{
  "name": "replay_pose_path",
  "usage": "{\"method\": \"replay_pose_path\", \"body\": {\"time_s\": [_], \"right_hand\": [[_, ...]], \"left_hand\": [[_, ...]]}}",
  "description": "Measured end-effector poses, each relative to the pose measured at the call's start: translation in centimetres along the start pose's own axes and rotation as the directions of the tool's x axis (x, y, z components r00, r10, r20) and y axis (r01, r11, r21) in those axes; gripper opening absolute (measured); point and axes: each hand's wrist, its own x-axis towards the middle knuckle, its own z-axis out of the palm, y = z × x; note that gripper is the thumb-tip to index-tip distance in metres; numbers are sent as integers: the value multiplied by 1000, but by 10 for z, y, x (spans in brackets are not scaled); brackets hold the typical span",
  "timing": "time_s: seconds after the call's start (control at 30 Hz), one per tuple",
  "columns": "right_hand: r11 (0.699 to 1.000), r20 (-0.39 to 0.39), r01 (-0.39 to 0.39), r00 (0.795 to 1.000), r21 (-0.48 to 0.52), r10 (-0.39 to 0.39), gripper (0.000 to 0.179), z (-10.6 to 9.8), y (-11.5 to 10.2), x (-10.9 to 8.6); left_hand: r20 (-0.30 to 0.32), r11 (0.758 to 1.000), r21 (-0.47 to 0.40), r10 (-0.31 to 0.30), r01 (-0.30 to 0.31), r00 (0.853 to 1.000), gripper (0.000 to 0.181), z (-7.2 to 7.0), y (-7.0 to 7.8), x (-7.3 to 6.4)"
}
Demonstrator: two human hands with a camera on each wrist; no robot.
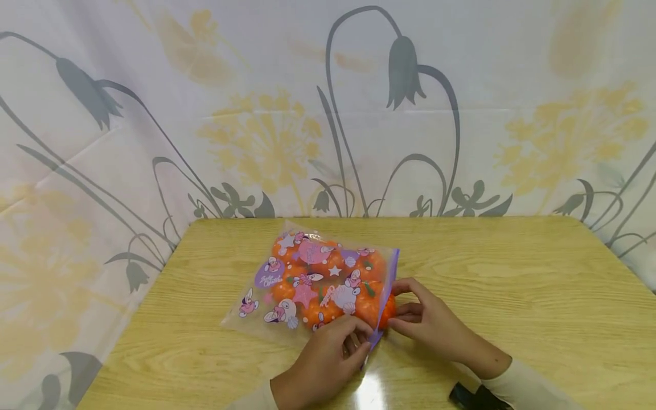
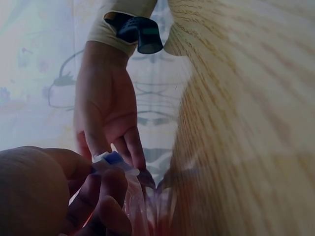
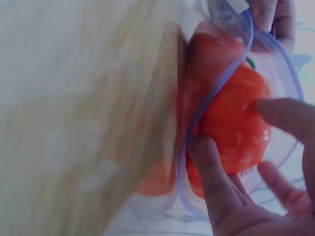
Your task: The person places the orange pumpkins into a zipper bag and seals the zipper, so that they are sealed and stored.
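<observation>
A clear zip bag printed with pink and purple cartoon figures lies on the table, several small orange pumpkins with green stems inside it. My left hand pinches the near corner of its purple-edged mouth, beside a white zip slider. At the open mouth, my right hand holds another orange pumpkin, thumb on one side and fingers on the other. That pumpkin sits partly inside the bag, between the two purple zip edges.
The wood-grain table reaches back to a flower-printed cloth hanging behind it. A black device is strapped at my right wrist, close over the table's near side.
</observation>
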Motion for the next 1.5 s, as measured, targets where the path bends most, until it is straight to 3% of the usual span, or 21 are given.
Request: {"method": "replay_pose_path", "body": {"time_s": [0.13,0.87,1.1,1.33,1.5], "right_hand": [[997,-13,-52,999,57,53,55,2,-2,1],[987,50,-78,996,143,72,51,10,3,0],[999,99,-1,995,44,-3,41,7,0,1],[1000,160,-11,987,14,9,43,5,0,2],[999,135,-24,990,-33,28,40,3,-2,3]], "left_hand": [[-2,1000,6,1,-1,1000,10,-1,0,0],[0,1000,10,-29,29,1000,9,2,-1,-6],[-19,998,68,15,-14,1000,11,0,0,0],[-21,993,118,18,-15,1000,13,1,-1,1],[1,979,197,44,-43,999,19,0,1,0]]}}
